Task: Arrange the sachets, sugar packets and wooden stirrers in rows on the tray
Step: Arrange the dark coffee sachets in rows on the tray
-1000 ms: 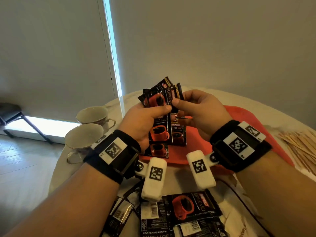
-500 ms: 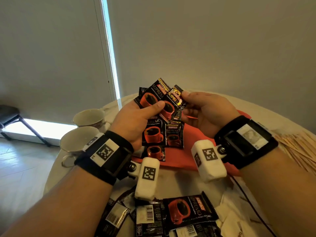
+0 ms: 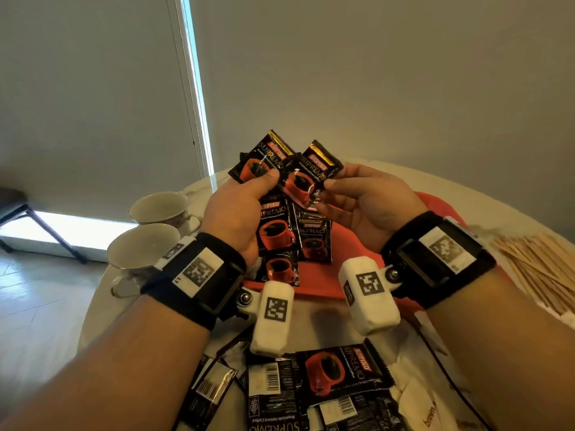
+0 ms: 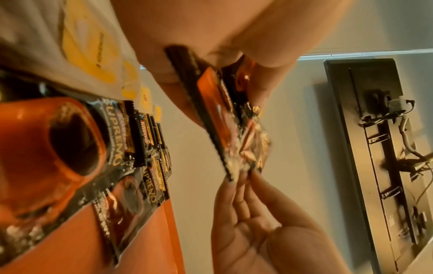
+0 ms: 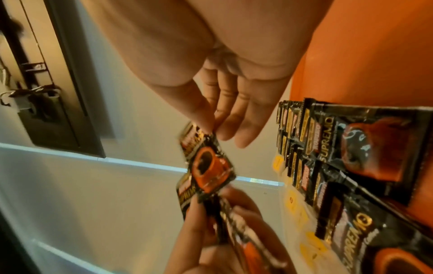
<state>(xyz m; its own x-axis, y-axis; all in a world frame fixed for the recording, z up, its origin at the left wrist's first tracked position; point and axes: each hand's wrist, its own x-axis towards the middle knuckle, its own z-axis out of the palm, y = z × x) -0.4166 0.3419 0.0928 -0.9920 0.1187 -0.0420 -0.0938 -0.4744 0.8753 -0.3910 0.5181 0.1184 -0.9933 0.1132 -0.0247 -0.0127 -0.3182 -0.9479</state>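
My left hand grips a small stack of black coffee sachets, thumb across the front, raised above the red tray. My right hand pinches the top corner of one sachet that still overlaps the stack. In the right wrist view that sachet hangs between the right fingertips and the left hand below. Several sachets lie side by side in rows on the tray. A bundle of wooden stirrers lies at the right.
Two empty teacups stand left of the tray. Loose sachets and white sugar packets are heaped at the round table's near edge, under my wrists. Yellow sachets lie beyond the tray.
Both hands have lifted slightly. The right hand has drawn one sachet to the right, out of the stack, so the sachets now fan apart.
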